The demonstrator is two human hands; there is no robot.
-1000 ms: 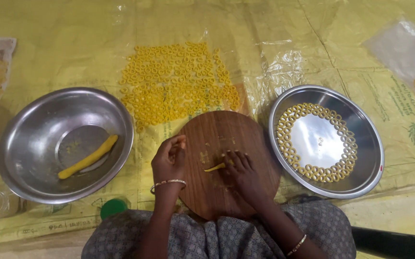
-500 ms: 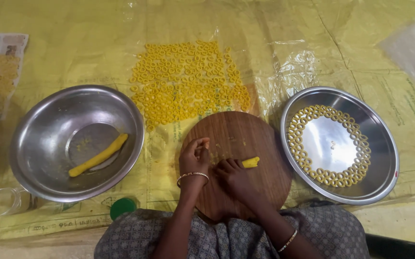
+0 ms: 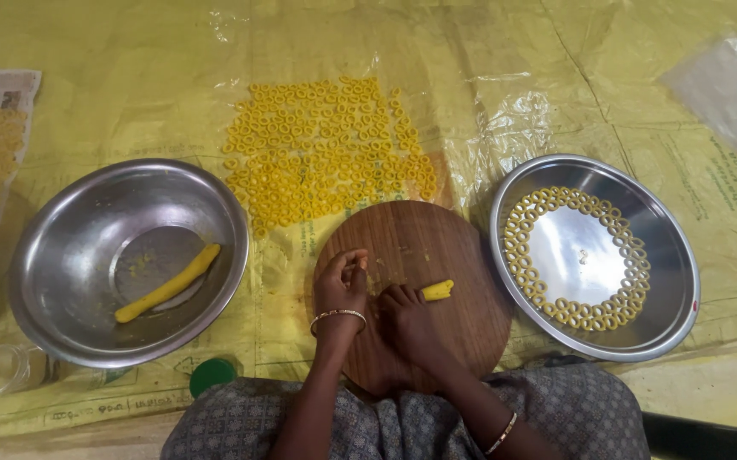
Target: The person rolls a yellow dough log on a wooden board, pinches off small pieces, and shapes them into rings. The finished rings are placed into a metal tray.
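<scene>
Both hands on the round wooden board [image 3: 436,247], near centre. Left hand [image 3: 343,285]: fingers curled in narrow, pinched together at the tips; can't tell if anything is between them. Bangle on that wrist. Right hand [image 3: 407,319]: flat on the board, fingers pressing the near end of a short yellow dough piece [image 3: 438,290], whose far end sticks out to the right.

Left of the board: steel bowl [image 3: 62,247] with one long dough roll [image 3: 168,284] lying inside. Right of the board: steel plate [image 3: 675,255], dough rings [image 3: 547,204] laid around its inner edge, centre bare. Far side of the board: dense patch of loose yellow rings [image 3: 326,149] on the yellow plastic sheet [image 3: 130,102]. Green cap [image 3: 212,375] near the bowl's near right edge; clear jar [image 3: 2,366] at the near left.
</scene>
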